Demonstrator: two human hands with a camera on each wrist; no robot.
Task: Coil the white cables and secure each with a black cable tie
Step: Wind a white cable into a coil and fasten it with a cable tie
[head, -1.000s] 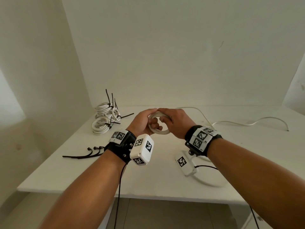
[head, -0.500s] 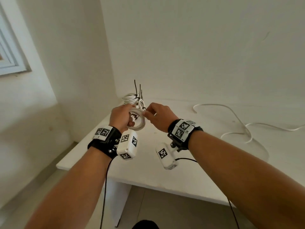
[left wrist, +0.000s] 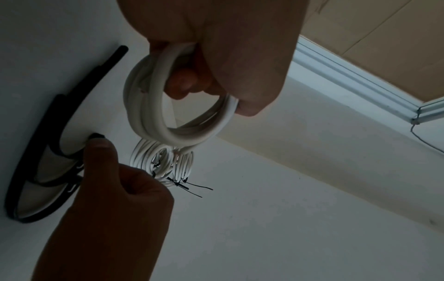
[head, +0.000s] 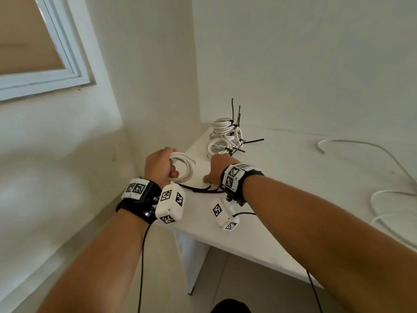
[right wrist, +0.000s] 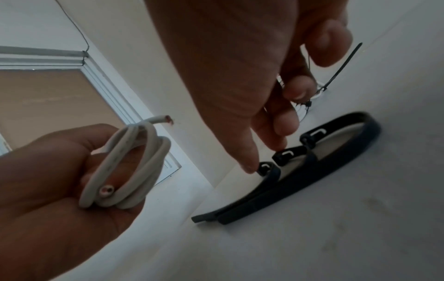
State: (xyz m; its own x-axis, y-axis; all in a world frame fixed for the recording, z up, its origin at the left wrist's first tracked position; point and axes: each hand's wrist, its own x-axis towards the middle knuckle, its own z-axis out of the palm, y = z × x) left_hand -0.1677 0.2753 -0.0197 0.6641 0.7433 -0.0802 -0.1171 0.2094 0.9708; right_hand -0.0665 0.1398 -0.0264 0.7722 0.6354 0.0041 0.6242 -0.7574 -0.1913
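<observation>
My left hand grips a small white cable coil and holds it just above the table's left end. In the left wrist view the fingers curl through the coil. My right hand reaches down to several loose black cable ties lying on the table. In the right wrist view its index fingertip touches the head of one tie. The thumb stays apart, so nothing is pinched. Both cut ends of the coil show.
A pile of coils bound with black ties sits in the back corner against the wall. Loose white cable trails over the right part of the white table. The table's left edge is beside my left hand.
My right hand has let go of the coil and dropped to the black ties on the table. My left hand still holds the coil. The head view has swung left.
</observation>
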